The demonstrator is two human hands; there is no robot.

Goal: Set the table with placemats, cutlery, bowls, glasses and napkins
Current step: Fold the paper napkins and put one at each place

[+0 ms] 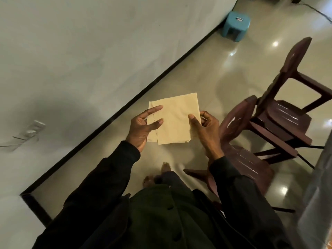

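I hold folded beige napkins (175, 119) in front of me, above the floor. My left hand (143, 126) grips their left edge with thumb and fingers on top. My right hand (204, 126) pinches the right edge, thumb lying on the upper face. At least two layers show, the top one shifted right of the one beneath. The large pale table top (75, 56) fills the left side, its dark edge running diagonally just left of the napkins.
Two dark brown plastic chairs (269, 126) stand close on my right, one behind the other. A small blue stool (236, 26) sits on the shiny floor far ahead. A clear wrapper (28, 133) lies on the table at the left. My bare feet (158, 175) are below.
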